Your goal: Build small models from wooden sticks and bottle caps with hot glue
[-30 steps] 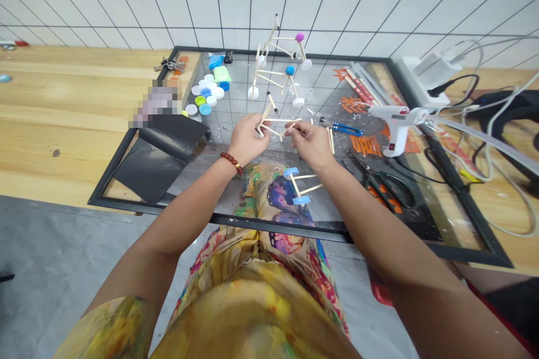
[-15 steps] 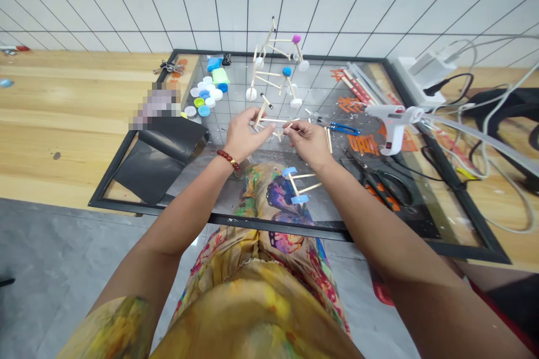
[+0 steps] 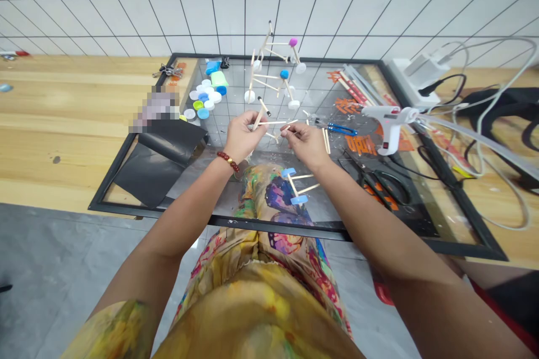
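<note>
My left hand (image 3: 243, 136), wearing a red bead bracelet, is closed around a small frame of wooden sticks (image 3: 261, 113) with black tips on its crosspiece. The frame's long sticks point toward my right hand (image 3: 308, 145), whose thumb and fingertips are pinched together at a small pale piece, too small to name. Below my right wrist lies a stick frame with blue cap wheels (image 3: 299, 199). Behind my hands stand two stick models with white cap wheels, one topped by a blue ball (image 3: 284, 74), the other by a magenta ball (image 3: 293, 42).
Bottle caps (image 3: 209, 102) lie at the left of the glass top, beside black sheets (image 3: 160, 162). On the right are a white glue gun (image 3: 391, 123), a blue cutter (image 3: 342, 129), black scissors (image 3: 385, 182), loose sticks (image 3: 325, 141) and a power strip (image 3: 410, 87) with cables.
The view has shifted slightly. The stick frame in my left hand is tilted a little differently, and my left thumb has drawn back toward it. My right hand keeps its pinch.
</note>
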Demonstrator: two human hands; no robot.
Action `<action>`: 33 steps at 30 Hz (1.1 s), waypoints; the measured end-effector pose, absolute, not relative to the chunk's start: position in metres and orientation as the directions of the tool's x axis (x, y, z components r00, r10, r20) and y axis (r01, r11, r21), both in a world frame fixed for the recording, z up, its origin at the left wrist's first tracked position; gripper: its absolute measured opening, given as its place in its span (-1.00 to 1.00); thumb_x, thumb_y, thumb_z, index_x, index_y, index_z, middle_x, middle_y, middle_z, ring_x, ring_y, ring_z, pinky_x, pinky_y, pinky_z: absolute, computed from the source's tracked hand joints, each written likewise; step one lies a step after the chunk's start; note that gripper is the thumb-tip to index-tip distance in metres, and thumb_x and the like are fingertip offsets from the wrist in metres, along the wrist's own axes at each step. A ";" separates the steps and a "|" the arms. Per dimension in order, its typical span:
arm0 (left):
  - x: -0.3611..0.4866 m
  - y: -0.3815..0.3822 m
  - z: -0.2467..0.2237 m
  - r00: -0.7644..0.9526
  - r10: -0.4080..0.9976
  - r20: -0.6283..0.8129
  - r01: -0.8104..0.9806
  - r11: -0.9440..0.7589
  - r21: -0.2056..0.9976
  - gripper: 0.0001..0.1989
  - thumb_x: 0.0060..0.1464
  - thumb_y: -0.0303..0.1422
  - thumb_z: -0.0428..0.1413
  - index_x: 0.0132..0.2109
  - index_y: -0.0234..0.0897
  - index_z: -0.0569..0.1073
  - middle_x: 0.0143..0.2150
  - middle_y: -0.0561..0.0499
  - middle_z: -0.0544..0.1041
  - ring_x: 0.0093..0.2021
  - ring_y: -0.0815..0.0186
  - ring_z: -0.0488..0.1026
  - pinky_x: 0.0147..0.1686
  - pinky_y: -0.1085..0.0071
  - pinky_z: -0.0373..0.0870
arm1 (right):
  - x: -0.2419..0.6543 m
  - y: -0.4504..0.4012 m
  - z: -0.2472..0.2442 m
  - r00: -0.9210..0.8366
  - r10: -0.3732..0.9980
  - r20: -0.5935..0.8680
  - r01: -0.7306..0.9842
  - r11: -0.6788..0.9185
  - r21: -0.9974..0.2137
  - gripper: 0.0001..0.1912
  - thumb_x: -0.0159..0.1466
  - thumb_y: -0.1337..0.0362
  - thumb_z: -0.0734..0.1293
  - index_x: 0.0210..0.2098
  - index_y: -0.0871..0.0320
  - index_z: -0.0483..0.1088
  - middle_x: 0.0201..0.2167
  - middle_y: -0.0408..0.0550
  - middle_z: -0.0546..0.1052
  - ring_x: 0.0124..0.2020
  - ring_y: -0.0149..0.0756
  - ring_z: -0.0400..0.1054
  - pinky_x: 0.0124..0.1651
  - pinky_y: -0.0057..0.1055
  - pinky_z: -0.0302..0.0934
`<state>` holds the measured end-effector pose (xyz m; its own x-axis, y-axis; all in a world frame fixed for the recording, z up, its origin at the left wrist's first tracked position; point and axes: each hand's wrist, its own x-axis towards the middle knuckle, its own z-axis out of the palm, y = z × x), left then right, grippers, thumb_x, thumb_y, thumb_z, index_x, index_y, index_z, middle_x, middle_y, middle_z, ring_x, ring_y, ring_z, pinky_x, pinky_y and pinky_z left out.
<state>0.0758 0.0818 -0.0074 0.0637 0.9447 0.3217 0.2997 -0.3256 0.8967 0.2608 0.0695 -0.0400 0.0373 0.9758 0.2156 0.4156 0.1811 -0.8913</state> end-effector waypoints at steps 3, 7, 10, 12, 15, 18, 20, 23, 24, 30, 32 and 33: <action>0.075 0.081 -0.007 0.080 0.944 0.321 0.270 -0.330 0.904 -0.92 -0.01 -0.54 0.21 -0.35 -0.28 0.54 -0.37 0.07 0.59 -0.30 0.34 0.51 -0.23 0.43 0.41 | 0.262 0.069 -0.041 0.009 0.960 0.280 0.502 0.238 -0.832 -0.80 0.19 0.16 0.29 -0.34 0.11 0.50 -0.49 -0.12 0.50 -0.51 -0.33 0.32 -0.39 -0.38 0.19; 0.076 0.082 -0.008 0.093 0.940 0.328 0.255 -0.341 0.905 -0.93 -0.01 -0.53 0.21 -0.34 -0.28 0.54 -0.34 0.05 0.61 -0.27 0.34 0.53 -0.20 0.42 0.43 | 0.263 0.069 -0.041 -0.031 0.938 0.346 0.582 0.298 -0.757 -0.80 0.21 0.22 0.26 -0.33 0.12 0.51 -0.41 -0.04 0.55 -0.40 -0.25 0.39 -0.34 -0.35 0.20; 0.076 0.082 -0.008 0.093 0.942 0.322 0.244 -0.335 0.910 -0.93 -0.01 -0.53 0.21 -0.34 -0.28 0.54 -0.34 0.05 0.61 -0.27 0.33 0.54 -0.20 0.41 0.43 | 0.263 0.068 -0.040 -0.049 0.934 0.353 0.599 0.311 -0.738 -0.80 0.22 0.23 0.26 -0.32 0.13 0.51 -0.41 -0.04 0.56 -0.42 -0.24 0.39 -0.32 -0.33 0.22; 0.076 0.083 -0.009 0.077 0.947 0.312 0.237 -0.321 0.917 -0.93 -0.01 -0.53 0.22 -0.35 -0.28 0.54 -0.35 0.05 0.60 -0.29 0.33 0.53 -0.23 0.41 0.42 | 0.263 0.068 -0.040 -0.028 0.945 0.327 0.573 0.283 -0.769 -0.81 0.22 0.23 0.26 -0.31 0.13 0.51 -0.43 -0.07 0.55 -0.47 -0.28 0.38 -0.33 -0.33 0.23; 0.076 0.083 -0.009 0.036 0.956 0.291 0.218 -0.292 0.931 -0.94 -0.01 -0.52 0.22 -0.35 -0.28 0.53 -0.40 0.07 0.57 -0.35 0.36 0.48 -0.30 0.43 0.37 | 0.263 0.068 -0.039 0.049 0.967 0.251 0.481 0.198 -0.854 -0.81 0.23 0.19 0.28 -0.28 0.14 0.49 -0.44 -0.10 0.56 -0.57 -0.35 0.33 -0.39 -0.36 0.23; 0.078 0.082 -0.009 0.028 0.960 0.280 0.193 -0.280 0.941 -0.93 -0.01 -0.52 0.22 -0.37 -0.28 0.51 -0.44 0.09 0.52 -0.41 0.39 0.41 -0.35 0.45 0.31 | 0.264 0.069 -0.038 0.091 0.971 0.223 0.416 0.166 -0.894 -0.78 0.24 0.12 0.32 -0.28 0.13 0.47 -0.42 -0.11 0.58 -0.60 -0.39 0.32 -0.42 -0.39 0.22; 0.079 0.080 -0.009 0.040 0.961 0.274 0.188 -0.277 0.942 -0.92 0.00 -0.52 0.22 -0.38 -0.26 0.49 -0.47 0.12 0.48 -0.44 0.41 0.37 -0.38 0.46 0.28 | 0.263 0.069 -0.038 0.121 0.966 0.227 0.403 0.161 -0.901 -0.77 0.25 0.08 0.33 -0.29 0.12 0.45 -0.42 -0.12 0.58 -0.60 -0.40 0.32 -0.42 -0.39 0.22; 0.081 0.076 -0.007 0.053 0.956 0.287 0.230 -0.292 0.928 -0.90 0.00 -0.50 0.23 -0.38 -0.25 0.46 -0.51 0.15 0.42 -0.47 0.41 0.31 -0.40 0.46 0.23 | 0.263 0.070 -0.040 0.173 0.961 0.218 0.377 0.140 -0.915 -0.79 0.27 0.09 0.32 -0.29 0.11 0.41 -0.42 -0.13 0.56 -0.62 -0.41 0.30 -0.45 -0.39 0.20; 0.081 0.075 -0.006 0.057 0.954 0.295 0.252 -0.300 0.920 -0.90 0.00 -0.50 0.22 -0.38 -0.24 0.46 -0.52 0.15 0.41 -0.47 0.41 0.30 -0.40 0.46 0.22 | 0.263 0.071 -0.040 0.189 0.959 0.213 0.360 0.134 -0.923 -0.79 0.28 0.09 0.31 -0.30 0.11 0.39 -0.42 -0.14 0.55 -0.63 -0.42 0.30 -0.46 -0.40 0.19; 0.081 0.072 -0.002 0.078 0.954 0.291 0.310 -0.300 0.902 -0.92 0.01 -0.50 0.19 -0.36 -0.24 0.47 -0.47 0.13 0.47 -0.43 0.39 0.33 -0.35 0.44 0.25 | 0.266 0.074 -0.044 0.256 0.945 0.203 0.179 0.160 -0.971 -0.77 0.25 0.06 0.33 -0.30 0.09 0.37 -0.39 -0.18 0.51 -0.63 -0.50 0.24 -0.49 -0.47 0.15; 0.081 0.072 -0.002 0.087 0.953 0.291 0.318 -0.303 0.898 -0.93 0.01 -0.49 0.19 -0.35 -0.24 0.47 -0.46 0.12 0.49 -0.41 0.38 0.36 -0.34 0.44 0.26 | 0.267 0.074 -0.044 0.217 0.954 0.209 0.179 0.171 -0.969 -0.79 0.22 0.09 0.36 -0.33 0.11 0.40 -0.43 -0.19 0.49 -0.61 -0.49 0.22 -0.48 -0.46 0.16; 0.081 0.072 -0.003 0.091 0.953 0.290 0.321 -0.304 0.897 -0.94 0.01 -0.49 0.19 -0.35 -0.24 0.47 -0.46 0.12 0.49 -0.41 0.37 0.37 -0.34 0.44 0.26 | 0.267 0.074 -0.044 0.202 0.957 0.208 0.200 0.168 -0.965 -0.80 0.20 0.11 0.37 -0.35 0.12 0.42 -0.46 -0.19 0.47 -0.60 -0.48 0.22 -0.47 -0.45 0.15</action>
<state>0.0811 0.0724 -0.0027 0.0909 0.9527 0.2900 0.3213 -0.3037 0.8969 0.2670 0.0745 -0.0445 0.2022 0.9570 0.2080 0.1996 0.1677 -0.9654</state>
